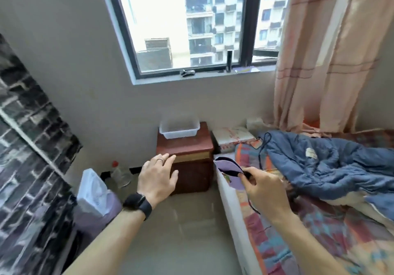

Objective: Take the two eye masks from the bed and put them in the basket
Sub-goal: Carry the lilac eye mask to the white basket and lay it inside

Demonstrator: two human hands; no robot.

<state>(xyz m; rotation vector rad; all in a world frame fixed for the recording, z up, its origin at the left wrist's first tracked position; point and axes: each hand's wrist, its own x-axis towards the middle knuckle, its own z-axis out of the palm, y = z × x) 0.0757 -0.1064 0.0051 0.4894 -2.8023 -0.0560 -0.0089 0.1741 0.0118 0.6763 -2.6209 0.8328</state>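
Note:
A lilac eye mask (229, 169) with a dark edge and a black strap hangs over the bed's near left edge, pinched in my right hand (264, 187). Whether it is one mask or two together I cannot tell. A black cord trails below that hand. My left hand (156, 176) hovers empty with fingers spread in front of the brown nightstand (185, 151). The white plastic basket (179, 128) stands on the back of the nightstand, against the wall, and looks empty.
The bed (298, 232) with a patterned sheet and a rumpled blue quilt (332, 168) fills the right side. A bin with a white bag (93, 191) and a clear bottle (120, 174) stand on the floor at left. Curtain (330, 50) hangs at right.

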